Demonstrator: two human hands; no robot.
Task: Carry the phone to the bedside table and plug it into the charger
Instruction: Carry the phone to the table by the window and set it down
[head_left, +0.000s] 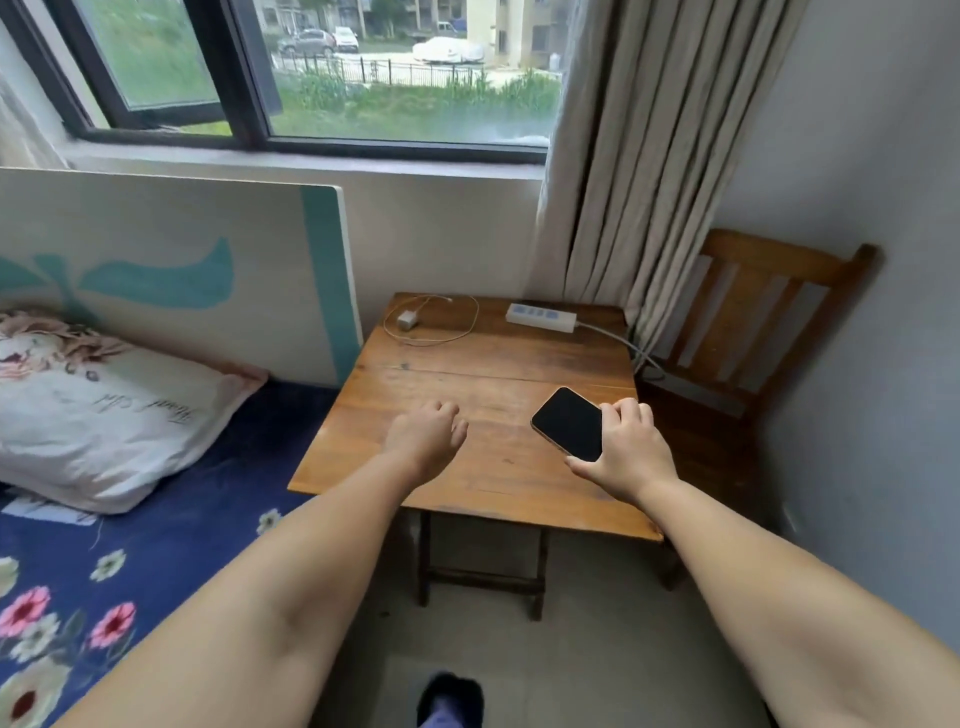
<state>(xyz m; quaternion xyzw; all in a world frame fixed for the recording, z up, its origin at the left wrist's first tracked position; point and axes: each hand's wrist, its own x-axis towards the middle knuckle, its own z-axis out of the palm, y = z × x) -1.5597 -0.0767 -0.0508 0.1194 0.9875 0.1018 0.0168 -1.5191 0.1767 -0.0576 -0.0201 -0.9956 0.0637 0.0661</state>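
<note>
A black phone with a pale edge is held screen up by its near end in my right hand, low over the right side of the wooden bedside table. My left hand hovers over the table's middle with loosely curled fingers and nothing in it. At the table's far left corner lies a small white charger plug with its thin white cable looped around it. The cable's free end rests near the back edge.
A white power strip lies at the table's back right, its cord running off toward a wooden chair. Curtains hang behind. A bed with blue floral sheet and a pillow stands to the left.
</note>
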